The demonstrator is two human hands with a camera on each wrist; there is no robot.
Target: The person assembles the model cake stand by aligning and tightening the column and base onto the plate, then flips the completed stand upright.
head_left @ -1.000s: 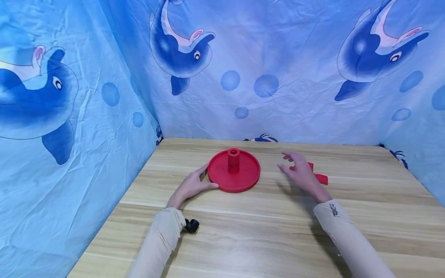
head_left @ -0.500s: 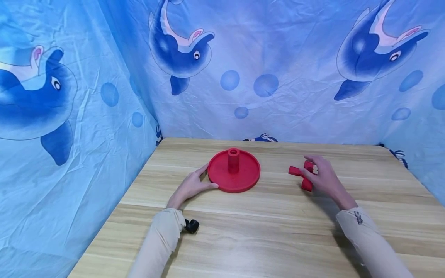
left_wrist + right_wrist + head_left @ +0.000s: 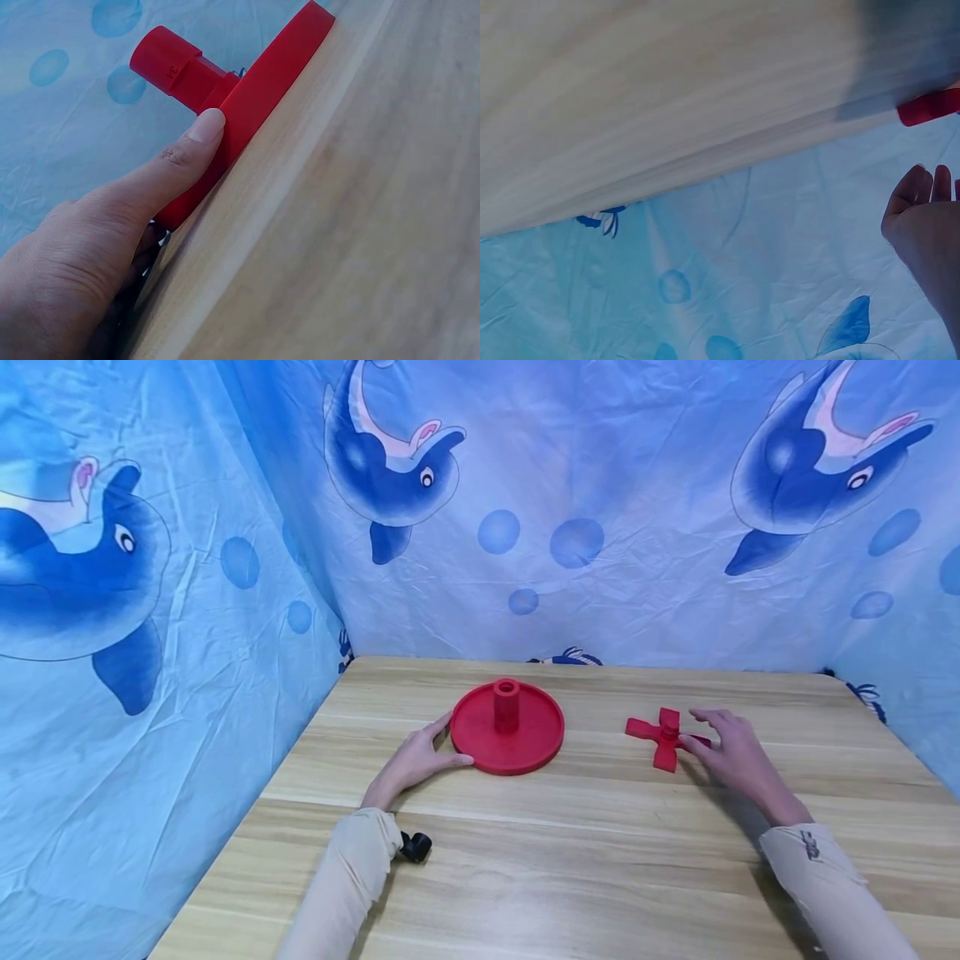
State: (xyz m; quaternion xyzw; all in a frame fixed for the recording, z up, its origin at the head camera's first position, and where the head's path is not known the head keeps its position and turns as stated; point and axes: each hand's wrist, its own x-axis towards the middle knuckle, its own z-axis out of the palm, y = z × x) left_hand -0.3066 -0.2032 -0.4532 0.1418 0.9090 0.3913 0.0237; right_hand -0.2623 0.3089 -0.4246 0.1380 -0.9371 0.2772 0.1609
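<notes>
A red round dish [image 3: 480,743] with a raised rim and an upright hollow post [image 3: 506,706] stands on the table. My left hand [image 3: 416,762] holds the dish's left edge between thumb and fingers. In the left wrist view the thumb [image 3: 169,176] presses on the dish's rim [image 3: 270,75]. To the right lies a red cross-shaped piece [image 3: 664,756] with a short peg at its centre. My right hand [image 3: 738,758] hovers at its right arm, thumb and forefinger apart, partly hiding that arm. Whether the thumb touches it I cannot tell. The right wrist view shows only the hand's edge [image 3: 930,232].
The wooden table [image 3: 525,860] ends at a blue dolphin-print cloth [image 3: 600,593] at the back and sides. A black wrist-camera piece [image 3: 416,847] juts from the left sleeve.
My right hand has moved right, from between the dish and the cross piece to the cross's right arm, uncovering most of the piece. The left hand and dish have stayed put.
</notes>
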